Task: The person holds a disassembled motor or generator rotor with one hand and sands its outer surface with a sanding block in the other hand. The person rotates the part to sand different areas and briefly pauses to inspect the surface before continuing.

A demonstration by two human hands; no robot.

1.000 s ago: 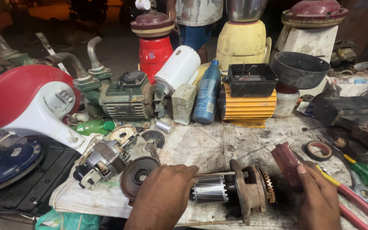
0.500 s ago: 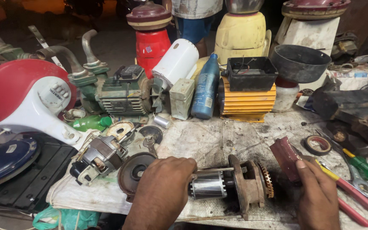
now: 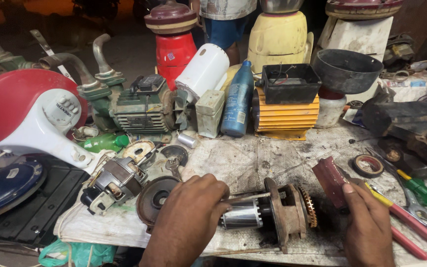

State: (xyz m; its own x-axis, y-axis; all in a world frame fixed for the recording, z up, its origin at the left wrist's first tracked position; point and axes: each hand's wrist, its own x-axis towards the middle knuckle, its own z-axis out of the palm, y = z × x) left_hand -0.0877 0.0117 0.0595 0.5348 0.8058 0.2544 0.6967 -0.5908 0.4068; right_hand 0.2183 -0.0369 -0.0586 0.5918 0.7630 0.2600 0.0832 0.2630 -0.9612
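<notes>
left hand (image 3: pixel 189 217) grips motor rotor (image 3: pixel 268 215); right hand (image 3: pixel 369 225) touches red-brown piece (image 3: pixel 329 179)

The left hand (image 3: pixel 188 217) covers the near end of the motor rotor (image 3: pixel 268 215), so its grip there is hidden. The right hand (image 3: pixel 369 230) is cut off below; its fingertips possibly touch the dark red piece (image 3: pixel 329 178).

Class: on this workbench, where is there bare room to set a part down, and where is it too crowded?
One bare patch: stained cloth between the blue bottle and yellow motor behind, and the rotor assembly in front. Crowded: by the left hand, motor parts; by the right hand, tape roll and screwdrivers.
</notes>
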